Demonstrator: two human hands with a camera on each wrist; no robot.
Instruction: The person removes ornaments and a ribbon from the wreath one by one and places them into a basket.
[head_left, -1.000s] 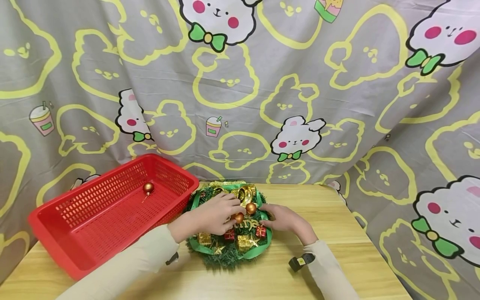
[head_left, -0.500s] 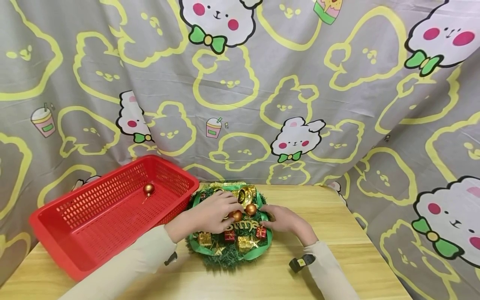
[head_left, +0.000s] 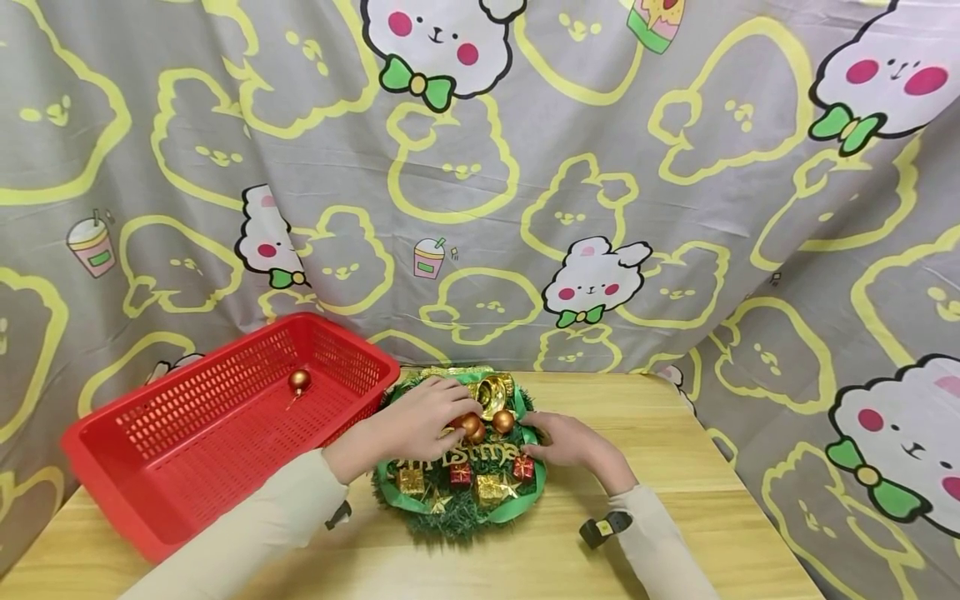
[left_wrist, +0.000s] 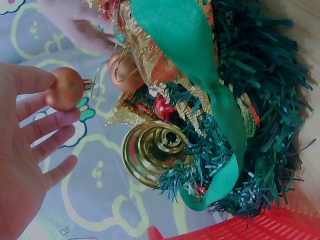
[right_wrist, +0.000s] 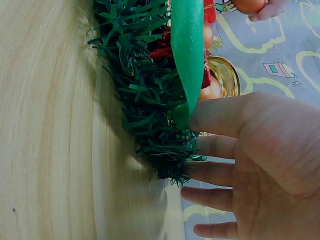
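My left hand [head_left: 420, 425] is over the upper part of a green tinsel Christmas wreath [head_left: 453, 521]. Between its thumb and fingers it pinches a copper-coloured bauble [left_wrist: 65, 89], whose metal cap points at the wreath. Two similar baubles sit near it on the wreath, beside a shiny gold bell [left_wrist: 152, 152]. At the wreath's right edge, my right hand [head_left: 566, 439] has its fingers extended, and its thumb touches the green ribbon [right_wrist: 187, 55]. Gold "Christmas" lettering [head_left: 472, 454] crosses the middle, partly covered by my left hand.
A red perforated basket [head_left: 101, 492] stands left of the wreath, close against it. Inside lies one more copper bauble [head_left: 299, 382]. Everything sits on a wooden table [head_left: 645, 517], with a patterned curtain [head_left: 480, 242] hanging behind.
The left hand has shifted slightly left and lifted a little with its bauble, uncovering more of the lettering and the bell. The right hand stays in place at the wreath's edge.
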